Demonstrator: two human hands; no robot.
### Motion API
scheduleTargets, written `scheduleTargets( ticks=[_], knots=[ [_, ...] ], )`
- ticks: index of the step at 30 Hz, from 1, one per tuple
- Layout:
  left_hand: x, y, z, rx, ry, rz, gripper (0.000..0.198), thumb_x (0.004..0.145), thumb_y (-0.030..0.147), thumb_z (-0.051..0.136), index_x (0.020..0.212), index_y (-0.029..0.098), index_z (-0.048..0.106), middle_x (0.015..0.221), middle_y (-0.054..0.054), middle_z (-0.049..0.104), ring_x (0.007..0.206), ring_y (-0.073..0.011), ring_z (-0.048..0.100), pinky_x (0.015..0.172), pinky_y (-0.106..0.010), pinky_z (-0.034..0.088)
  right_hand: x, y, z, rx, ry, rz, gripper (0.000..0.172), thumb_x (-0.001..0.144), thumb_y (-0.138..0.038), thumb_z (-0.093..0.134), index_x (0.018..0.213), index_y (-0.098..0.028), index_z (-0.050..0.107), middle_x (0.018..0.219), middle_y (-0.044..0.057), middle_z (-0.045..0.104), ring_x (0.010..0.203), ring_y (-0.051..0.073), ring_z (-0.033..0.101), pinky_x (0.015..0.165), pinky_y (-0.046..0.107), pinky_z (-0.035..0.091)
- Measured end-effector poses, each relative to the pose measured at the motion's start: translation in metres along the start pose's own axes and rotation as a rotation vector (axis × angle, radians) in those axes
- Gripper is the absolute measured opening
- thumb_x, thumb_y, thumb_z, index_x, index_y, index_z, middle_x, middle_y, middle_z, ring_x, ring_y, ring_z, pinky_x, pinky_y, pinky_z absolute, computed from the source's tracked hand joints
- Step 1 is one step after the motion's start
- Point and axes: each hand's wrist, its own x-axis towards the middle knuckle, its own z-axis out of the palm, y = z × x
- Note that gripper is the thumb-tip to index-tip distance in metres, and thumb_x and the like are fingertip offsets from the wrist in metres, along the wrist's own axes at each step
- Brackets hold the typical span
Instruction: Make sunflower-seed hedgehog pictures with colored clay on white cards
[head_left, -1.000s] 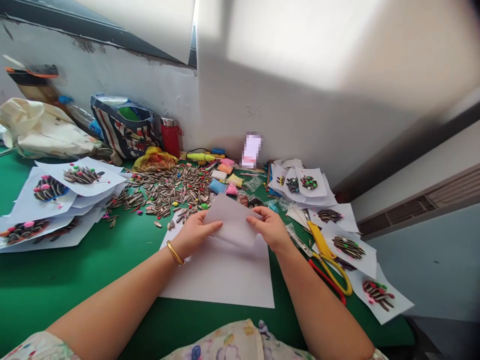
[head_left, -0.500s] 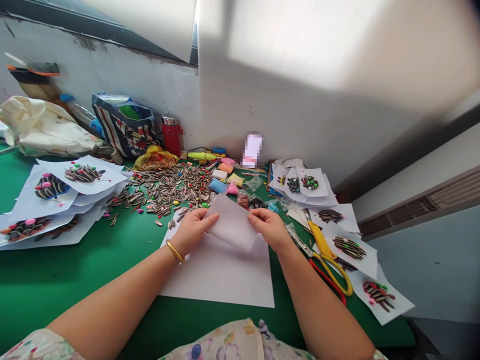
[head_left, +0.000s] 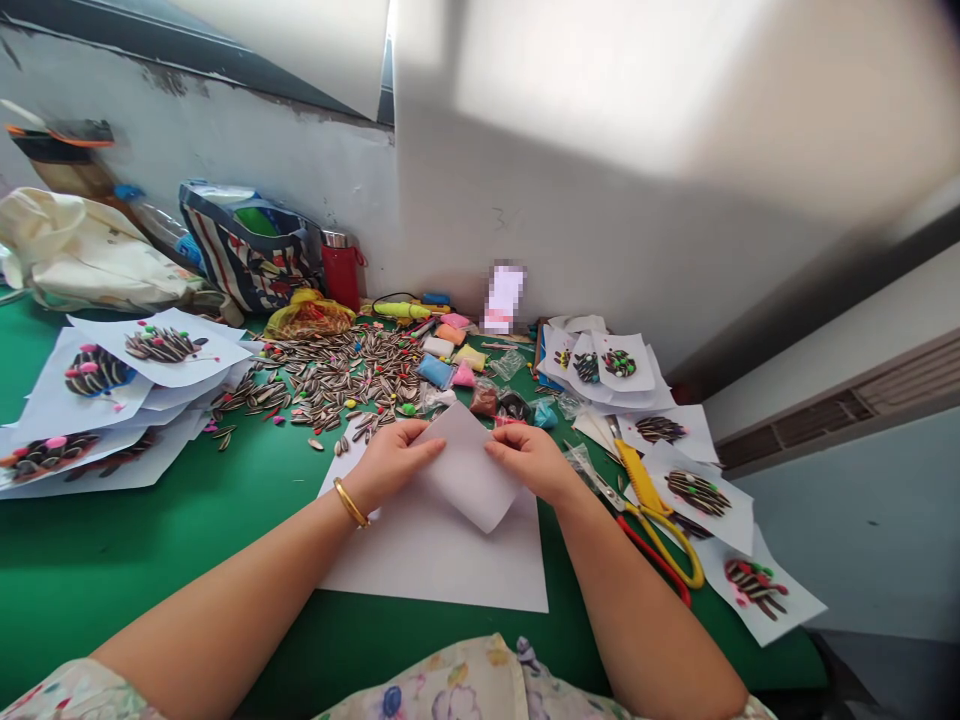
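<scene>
A small blank sheet of white paper (head_left: 471, 470) is held up between my two hands, tilted with one corner pointing down toward me. My left hand (head_left: 394, 465) pinches its left edge, thumb on top. On the opposite edge, my right hand (head_left: 529, 460) pinches the paper between thumb and fingers. Beneath both hands lies a larger white sheet (head_left: 450, 575) flat on the green tabletop. Striped sunflower seeds (head_left: 360, 370) are heaped just beyond my left hand. Small bags of coloured clay, among them a blue one (head_left: 435, 371), lie past the paper.
Sheets with seed pictures (head_left: 161, 345) pile up at the left; more seed pictures (head_left: 697, 492) line the right side. Scissors (head_left: 667, 555) and a yellow utility knife (head_left: 643, 478) lie beside my right forearm. A red flask (head_left: 341, 272) and a striped bag (head_left: 247, 245) stand by the wall.
The small paper has turned in my hands, its lower corner swinging down and toward me. My right hand has shifted slightly left. Both hands still grip it.
</scene>
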Motion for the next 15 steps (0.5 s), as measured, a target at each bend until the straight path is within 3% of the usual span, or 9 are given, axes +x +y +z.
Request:
scheduleTargets(
  ticks=[3, 7, 15],
  knots=[
    [0.0013, -0.0001, -0.0005, -0.128, -0.035, -0.033, 0.051, 0.069, 0.053, 0.074, 0.103, 0.014, 0.071, 0.097, -0.008, 0.072, 0.082, -0.0233, 0.065, 0.071, -0.029, 0.05, -0.001, -0.0031, 0.0009, -0.02, -0.018, 0.021, 0.027, 0.079, -0.042, 0.066, 0.089, -0.017, 0.072, 0.082, 0.004, 0.069, 0.069, 0.017, 0.06, 0.057, 0.025, 0.044],
    [0.0029, -0.0019, -0.0008, -0.125, -0.003, -0.088, 0.047, 0.068, 0.053, 0.075, 0.092, 0.012, 0.071, 0.083, -0.006, 0.071, 0.072, -0.0195, 0.063, 0.064, -0.027, 0.046, -0.0018, -0.0062, 0.0032, -0.025, -0.028, 0.05, 0.028, 0.08, -0.042, 0.065, 0.09, -0.017, 0.071, 0.081, 0.003, 0.068, 0.067, 0.016, 0.06, 0.057, 0.024, 0.044],
    [0.0029, -0.0018, 0.0, -0.133, 0.019, -0.125, 0.046, 0.066, 0.054, 0.076, 0.084, 0.012, 0.07, 0.075, -0.004, 0.068, 0.064, -0.0158, 0.058, 0.058, -0.025, 0.042, -0.0021, -0.0037, 0.0046, -0.044, -0.027, 0.057, 0.026, 0.08, -0.04, 0.063, 0.089, -0.017, 0.07, 0.082, 0.003, 0.068, 0.068, 0.016, 0.059, 0.056, 0.024, 0.044]
  ],
)
